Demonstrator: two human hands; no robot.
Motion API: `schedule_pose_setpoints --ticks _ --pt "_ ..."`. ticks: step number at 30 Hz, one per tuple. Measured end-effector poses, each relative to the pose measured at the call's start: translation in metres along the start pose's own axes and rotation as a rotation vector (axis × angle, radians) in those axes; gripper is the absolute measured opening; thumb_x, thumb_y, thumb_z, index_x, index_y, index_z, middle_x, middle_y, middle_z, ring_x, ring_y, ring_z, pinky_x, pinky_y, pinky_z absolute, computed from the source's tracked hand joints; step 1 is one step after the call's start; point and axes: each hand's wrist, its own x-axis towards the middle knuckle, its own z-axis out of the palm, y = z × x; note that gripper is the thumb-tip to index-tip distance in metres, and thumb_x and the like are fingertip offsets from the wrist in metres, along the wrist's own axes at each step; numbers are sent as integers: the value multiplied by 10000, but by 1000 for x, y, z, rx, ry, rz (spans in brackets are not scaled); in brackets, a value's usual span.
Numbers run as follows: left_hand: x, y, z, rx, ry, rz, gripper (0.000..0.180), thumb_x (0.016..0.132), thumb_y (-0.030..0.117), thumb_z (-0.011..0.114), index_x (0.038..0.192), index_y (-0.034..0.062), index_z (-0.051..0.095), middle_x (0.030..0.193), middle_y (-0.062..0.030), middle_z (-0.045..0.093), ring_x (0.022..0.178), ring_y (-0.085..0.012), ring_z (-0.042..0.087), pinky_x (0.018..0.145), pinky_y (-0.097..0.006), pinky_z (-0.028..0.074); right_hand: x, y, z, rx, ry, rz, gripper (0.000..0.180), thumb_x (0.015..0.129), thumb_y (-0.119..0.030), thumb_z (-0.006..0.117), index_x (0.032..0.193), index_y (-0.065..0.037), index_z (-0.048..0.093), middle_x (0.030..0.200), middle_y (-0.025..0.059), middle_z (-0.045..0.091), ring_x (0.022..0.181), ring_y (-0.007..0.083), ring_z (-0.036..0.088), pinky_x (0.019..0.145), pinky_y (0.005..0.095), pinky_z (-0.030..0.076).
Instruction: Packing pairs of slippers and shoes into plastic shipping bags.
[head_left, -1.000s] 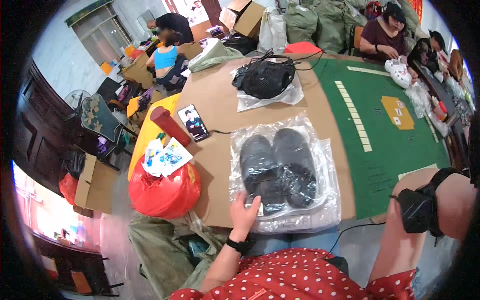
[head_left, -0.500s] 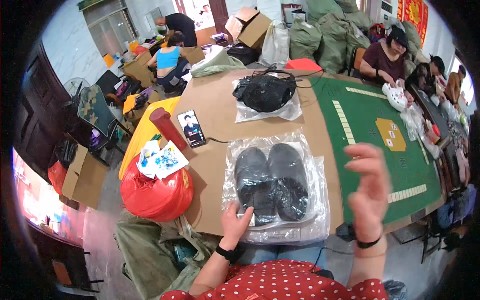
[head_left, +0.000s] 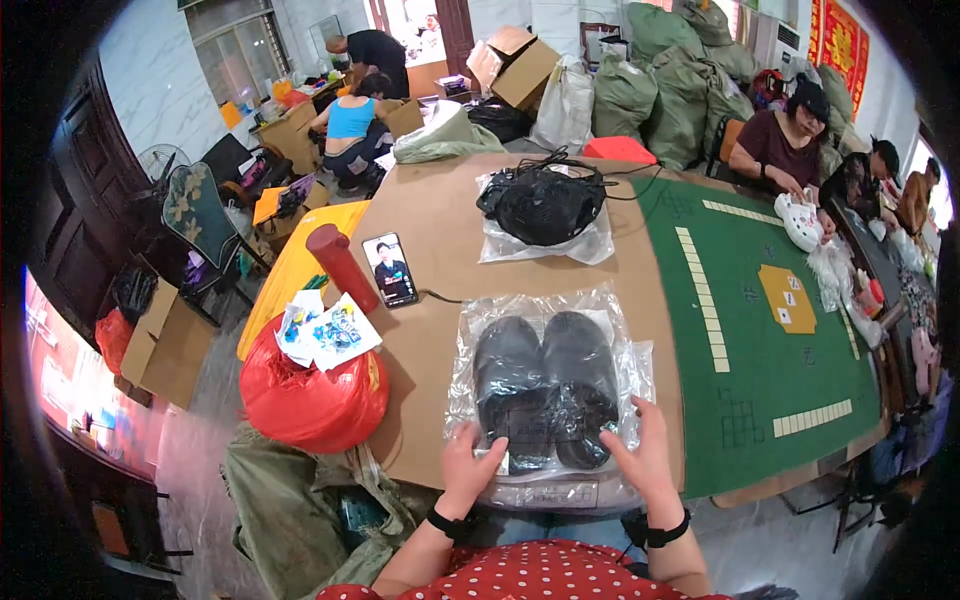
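shoes, black pair, sealed in clear bag, lying flat on cardboard at near table edge. left hand and right hand apart, fingers spread, pressing on bag's near corners, gripping nothing. phone, red bottle and red sack to the left.

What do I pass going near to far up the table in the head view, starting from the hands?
Left hand and right hand → clear bag of black slippers → phone → black bundle on plastic → red flat thing.
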Motion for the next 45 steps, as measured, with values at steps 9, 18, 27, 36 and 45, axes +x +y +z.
schedule_pose_setpoints --ticks 9,18,27,36,45 --pt "-1 -1 -1 27 16 3 490 768 370 778 975 -53 642 871 -173 620 760 -325 634 663 -418 498 -2 -6 13 -2 -133 148 837 786 -363 787 1378 97 414 1328 301 529 1222 403 542 1023 420 442" --pt "-3 -2 1 11 7 -39 538 761 372 788 1038 -66 643 1011 -190 644 829 -320 657 737 -400 530 -2 -1 18 5 -127 147 813 798 -361 774 1384 71 410 1334 283 529 1231 412 528 1035 431 433" --pt "-4 -5 1 61 24 -11 505 761 362 786 1011 -54 647 1003 -194 642 820 -328 654 721 -407 530 -6 1 20 -8 -138 146 803 833 -355 743 1401 84 385 1374 293 487 1278 417 479 1072 437 393" --pt "-3 -5 1 43 29 9 483 767 354 785 988 -52 644 993 -186 645 805 -329 646 700 -406 523 -9 3 22 18 -103 78 748 869 -325 707 1393 100 382 1309 300 516 1226 435 503 1046 450 405" --pt "-4 -3 0 33 8 -15 531 774 379 781 1025 -69 648 992 -188 645 800 -314 653 713 -398 531 -11 5 23 -32 -83 38 736 880 -336 694 1390 99 390 1301 297 521 1212 440 509 1026 455 415"
